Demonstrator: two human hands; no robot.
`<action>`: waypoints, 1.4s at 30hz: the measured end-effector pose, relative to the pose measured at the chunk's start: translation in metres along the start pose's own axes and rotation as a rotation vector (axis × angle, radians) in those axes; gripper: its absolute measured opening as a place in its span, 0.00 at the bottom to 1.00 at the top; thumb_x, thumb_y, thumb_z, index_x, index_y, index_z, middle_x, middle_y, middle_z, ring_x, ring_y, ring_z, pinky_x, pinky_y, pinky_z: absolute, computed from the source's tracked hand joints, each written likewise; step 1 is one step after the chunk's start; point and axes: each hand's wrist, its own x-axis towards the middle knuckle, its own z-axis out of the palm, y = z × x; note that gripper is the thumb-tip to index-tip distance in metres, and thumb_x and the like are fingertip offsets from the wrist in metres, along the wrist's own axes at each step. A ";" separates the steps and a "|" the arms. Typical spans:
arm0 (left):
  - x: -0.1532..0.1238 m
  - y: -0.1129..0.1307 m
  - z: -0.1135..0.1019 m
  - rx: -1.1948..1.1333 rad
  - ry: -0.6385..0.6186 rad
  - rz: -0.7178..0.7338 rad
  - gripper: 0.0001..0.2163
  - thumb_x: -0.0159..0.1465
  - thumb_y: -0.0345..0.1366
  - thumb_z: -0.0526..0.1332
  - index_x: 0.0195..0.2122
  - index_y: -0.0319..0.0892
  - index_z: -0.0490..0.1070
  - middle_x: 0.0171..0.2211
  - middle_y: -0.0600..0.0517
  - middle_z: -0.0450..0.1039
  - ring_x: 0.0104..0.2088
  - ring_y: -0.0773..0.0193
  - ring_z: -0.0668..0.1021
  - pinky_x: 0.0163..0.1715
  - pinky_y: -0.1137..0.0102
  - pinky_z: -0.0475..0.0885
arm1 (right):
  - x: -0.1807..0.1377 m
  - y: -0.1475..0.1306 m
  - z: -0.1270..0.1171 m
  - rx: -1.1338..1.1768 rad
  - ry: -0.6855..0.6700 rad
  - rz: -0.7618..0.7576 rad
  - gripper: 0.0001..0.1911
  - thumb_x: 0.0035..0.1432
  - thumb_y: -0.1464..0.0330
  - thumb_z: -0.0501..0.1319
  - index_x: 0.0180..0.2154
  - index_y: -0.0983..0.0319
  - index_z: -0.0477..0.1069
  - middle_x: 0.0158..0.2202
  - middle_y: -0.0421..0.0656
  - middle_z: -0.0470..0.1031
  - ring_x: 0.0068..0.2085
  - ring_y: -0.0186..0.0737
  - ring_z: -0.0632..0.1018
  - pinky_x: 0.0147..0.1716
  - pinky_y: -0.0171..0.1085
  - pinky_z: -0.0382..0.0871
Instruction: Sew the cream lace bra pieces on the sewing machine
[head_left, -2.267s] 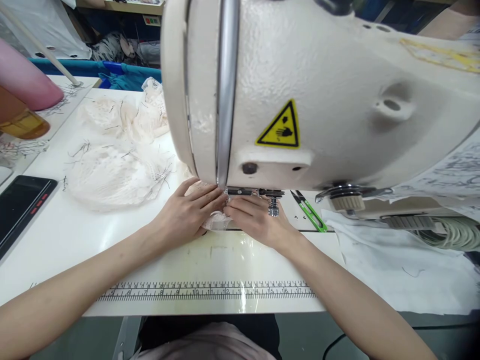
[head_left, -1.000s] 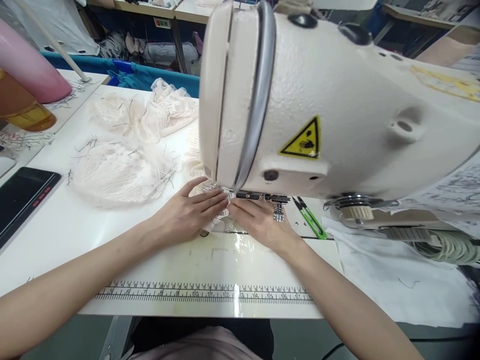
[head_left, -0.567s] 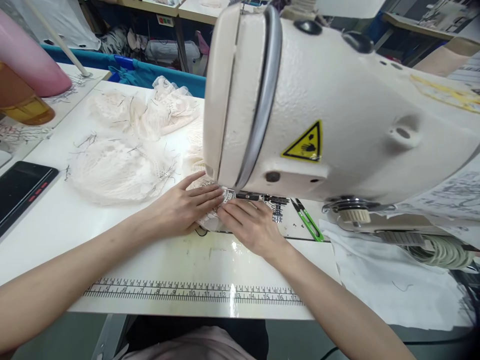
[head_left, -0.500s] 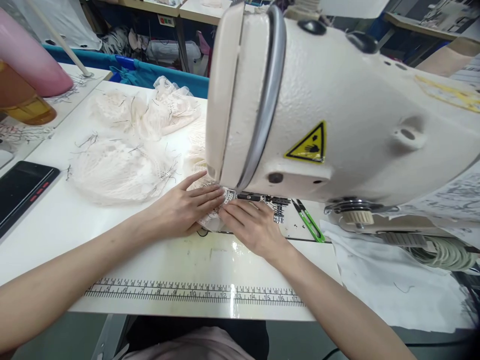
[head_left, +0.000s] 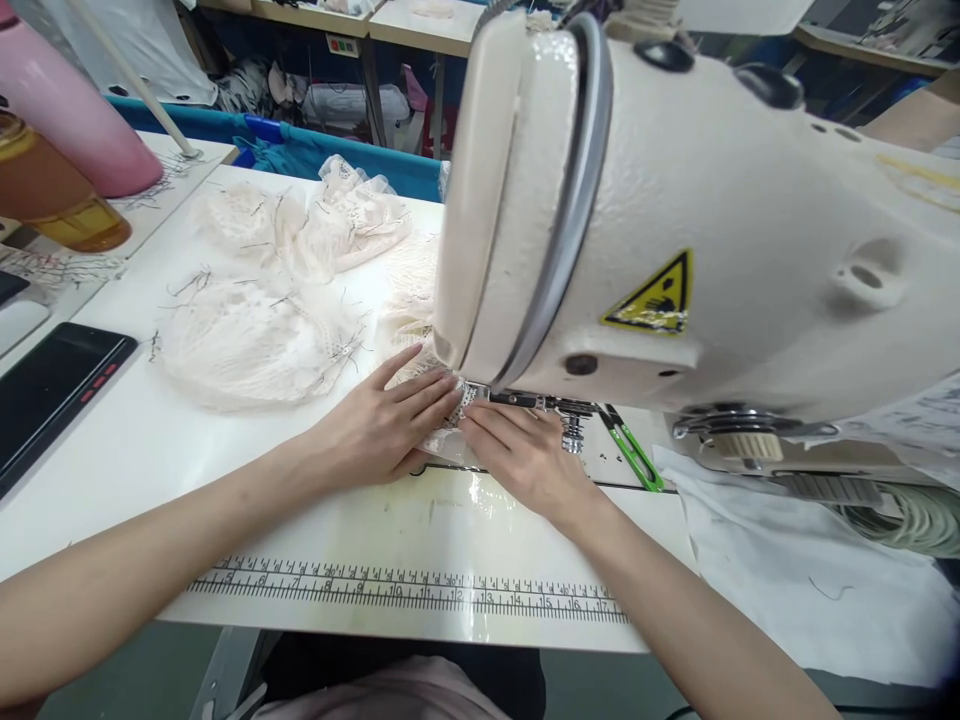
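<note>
Under the head of a white sewing machine (head_left: 675, 200), cream lace fabric (head_left: 450, 443) lies at the presser foot (head_left: 480, 393). My left hand (head_left: 394, 420) rests palm down on the lace left of the foot, fingers stretched out and the outermost one spread away. Just in front of the foot, my right hand (head_left: 525, 455) has its fingers pressed together on the lace edge; its thumb is hidden. The two hands' fingertips nearly meet. The needle is hidden behind the machine head. Green-handled thread snips (head_left: 634, 450) lie right of my right hand.
More lace pieces (head_left: 259, 340) with loose dark threads lie on the table at left. Beyond them are a black phone (head_left: 60, 400), a pink bottle (head_left: 82, 110) and an amber container (head_left: 67, 200). A printed ruler (head_left: 405, 590) runs along the front edge. White cloth (head_left: 795, 570) hangs at right.
The whole view has shifted a little, so machine, table and hands all appear further right. Both hands keep nearly the same pose on the lace beside the presser foot.
</note>
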 end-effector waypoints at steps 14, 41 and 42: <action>0.004 0.009 -0.001 0.037 0.049 -0.046 0.16 0.67 0.33 0.52 0.53 0.36 0.73 0.51 0.41 0.77 0.53 0.48 0.78 0.62 0.45 0.63 | -0.004 0.007 0.003 0.062 -0.080 0.049 0.13 0.64 0.78 0.54 0.44 0.61 0.74 0.45 0.44 0.79 0.42 0.36 0.77 0.39 0.36 0.70; 0.003 0.006 0.003 0.130 0.127 0.059 0.14 0.71 0.28 0.51 0.52 0.38 0.72 0.53 0.46 0.76 0.56 0.55 0.76 0.65 0.49 0.60 | 0.002 0.013 0.000 -0.122 -0.050 0.049 0.11 0.63 0.77 0.58 0.46 0.62 0.74 0.42 0.39 0.81 0.35 0.33 0.79 0.31 0.36 0.67; 0.003 0.005 0.002 0.131 0.138 0.093 0.15 0.71 0.26 0.49 0.52 0.38 0.73 0.52 0.47 0.77 0.55 0.57 0.77 0.65 0.51 0.60 | 0.001 0.014 0.002 -0.107 -0.048 0.042 0.11 0.64 0.77 0.57 0.46 0.63 0.74 0.43 0.41 0.81 0.36 0.34 0.79 0.33 0.36 0.68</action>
